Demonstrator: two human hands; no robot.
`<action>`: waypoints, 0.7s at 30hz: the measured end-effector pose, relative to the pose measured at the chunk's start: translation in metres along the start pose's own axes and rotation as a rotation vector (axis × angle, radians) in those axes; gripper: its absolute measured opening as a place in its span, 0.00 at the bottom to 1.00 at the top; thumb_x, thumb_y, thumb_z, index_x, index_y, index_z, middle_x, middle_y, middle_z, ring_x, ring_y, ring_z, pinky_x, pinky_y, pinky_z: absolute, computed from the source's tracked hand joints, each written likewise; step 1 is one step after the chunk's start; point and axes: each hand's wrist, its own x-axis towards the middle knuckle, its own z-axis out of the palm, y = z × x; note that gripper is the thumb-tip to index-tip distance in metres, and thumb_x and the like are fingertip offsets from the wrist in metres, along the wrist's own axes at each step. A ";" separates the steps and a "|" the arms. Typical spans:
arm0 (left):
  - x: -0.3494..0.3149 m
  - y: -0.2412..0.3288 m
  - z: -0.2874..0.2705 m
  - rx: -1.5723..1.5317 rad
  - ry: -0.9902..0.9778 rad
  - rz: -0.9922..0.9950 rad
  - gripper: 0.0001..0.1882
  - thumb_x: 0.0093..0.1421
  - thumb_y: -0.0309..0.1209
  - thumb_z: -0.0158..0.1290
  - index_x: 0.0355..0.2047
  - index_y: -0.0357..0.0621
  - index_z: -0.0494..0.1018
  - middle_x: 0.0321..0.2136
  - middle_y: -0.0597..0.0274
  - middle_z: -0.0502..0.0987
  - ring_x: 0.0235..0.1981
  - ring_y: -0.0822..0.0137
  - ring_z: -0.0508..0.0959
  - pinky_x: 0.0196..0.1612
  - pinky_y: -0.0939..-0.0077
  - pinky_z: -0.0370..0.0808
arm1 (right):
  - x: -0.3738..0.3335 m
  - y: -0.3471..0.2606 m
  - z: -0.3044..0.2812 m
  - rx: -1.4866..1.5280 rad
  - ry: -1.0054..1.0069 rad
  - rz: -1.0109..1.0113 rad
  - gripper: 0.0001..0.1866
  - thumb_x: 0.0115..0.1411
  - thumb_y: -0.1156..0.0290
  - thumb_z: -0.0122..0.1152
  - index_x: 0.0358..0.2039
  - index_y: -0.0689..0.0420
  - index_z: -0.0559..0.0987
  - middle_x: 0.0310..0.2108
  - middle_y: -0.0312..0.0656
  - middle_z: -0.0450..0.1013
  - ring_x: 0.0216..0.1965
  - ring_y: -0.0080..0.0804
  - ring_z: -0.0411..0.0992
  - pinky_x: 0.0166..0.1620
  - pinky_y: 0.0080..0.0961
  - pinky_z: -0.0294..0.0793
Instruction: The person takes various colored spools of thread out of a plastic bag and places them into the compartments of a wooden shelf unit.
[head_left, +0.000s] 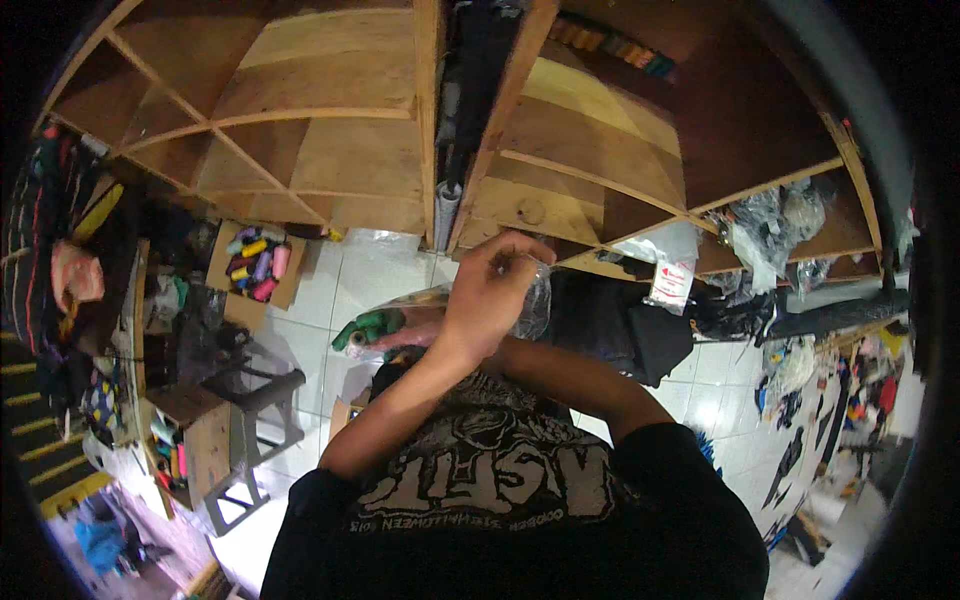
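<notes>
My left hand [495,290] is raised in front of my chest, its fingers curled closed. What they grip, if anything, is too unclear to make out. Clear plastic [537,308] shows just beside and below that hand. My right forearm [570,380] crosses in from the right and passes behind my left wrist, which hides the right hand and its fingers. Below my left forearm lies a clear plastic bag [432,297] with green and pinkish contents [378,325] showing through.
Wooden cubby shelves [320,85] stand ahead, with plastic-wrapped bundles [780,225] at right. At left are a cardboard box [222,262] of colourful thread spools and a grey stool [270,390]. Dark folded cloth [620,325] lies to the right on the white tiled floor [305,345].
</notes>
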 end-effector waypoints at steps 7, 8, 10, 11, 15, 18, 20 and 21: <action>0.007 -0.015 0.013 0.133 -0.121 0.143 0.06 0.54 0.22 0.46 0.28 0.38 0.74 0.17 0.70 0.67 0.19 0.81 0.63 0.23 0.85 0.60 | 0.005 0.002 -0.006 -0.050 0.086 -0.021 0.30 0.43 0.55 0.65 0.45 0.57 0.72 0.42 0.48 0.70 0.43 0.42 0.68 0.44 0.35 0.66; 0.007 -0.011 0.012 0.102 -0.114 0.061 0.06 0.55 0.22 0.46 0.28 0.38 0.74 0.17 0.71 0.67 0.19 0.81 0.62 0.23 0.85 0.60 | 0.002 0.004 -0.008 -0.031 0.094 -0.005 0.30 0.43 0.55 0.65 0.45 0.58 0.72 0.42 0.48 0.70 0.42 0.42 0.68 0.44 0.34 0.66; 0.008 -0.004 0.013 0.052 -0.107 -0.029 0.07 0.55 0.22 0.44 0.29 0.39 0.74 0.17 0.72 0.66 0.17 0.83 0.62 0.20 0.85 0.58 | -0.005 0.010 -0.014 0.004 0.124 0.034 0.30 0.43 0.55 0.65 0.45 0.58 0.72 0.41 0.48 0.70 0.42 0.42 0.68 0.44 0.34 0.67; 0.008 -0.003 0.011 0.057 -0.103 -0.026 0.07 0.55 0.22 0.44 0.29 0.39 0.74 0.17 0.72 0.66 0.17 0.83 0.62 0.20 0.85 0.58 | -0.008 0.013 -0.015 0.025 0.131 0.049 0.30 0.42 0.56 0.65 0.45 0.58 0.72 0.41 0.48 0.70 0.42 0.42 0.68 0.44 0.34 0.67; 0.008 0.007 0.005 -0.076 -0.097 -0.083 0.09 0.55 0.22 0.42 0.29 0.39 0.74 0.16 0.73 0.65 0.14 0.85 0.59 0.16 0.86 0.54 | -0.020 0.024 -0.025 0.121 0.175 0.131 0.30 0.42 0.57 0.65 0.45 0.58 0.72 0.40 0.49 0.71 0.41 0.42 0.68 0.43 0.34 0.67; 0.013 0.005 0.002 -0.162 -0.078 -0.065 0.09 0.55 0.22 0.42 0.29 0.38 0.73 0.15 0.72 0.65 0.13 0.85 0.58 0.15 0.87 0.52 | -0.034 0.041 -0.039 0.196 0.232 0.199 0.29 0.41 0.58 0.65 0.44 0.58 0.72 0.39 0.49 0.71 0.40 0.42 0.69 0.43 0.34 0.67; 0.017 0.006 0.001 -0.130 -0.053 0.002 0.09 0.51 0.21 0.41 0.30 0.34 0.71 0.20 0.64 0.69 0.15 0.81 0.64 0.13 0.86 0.58 | -0.040 0.055 -0.052 0.256 0.276 0.240 0.29 0.41 0.58 0.64 0.44 0.59 0.72 0.39 0.49 0.71 0.40 0.42 0.69 0.43 0.34 0.67; 0.017 0.007 0.003 -0.130 -0.057 0.002 0.09 0.51 0.21 0.41 0.30 0.34 0.71 0.20 0.64 0.69 0.15 0.81 0.64 0.13 0.86 0.58 | -0.042 0.063 -0.056 0.292 0.302 0.261 0.29 0.41 0.59 0.64 0.44 0.59 0.72 0.38 0.49 0.71 0.39 0.42 0.69 0.43 0.34 0.67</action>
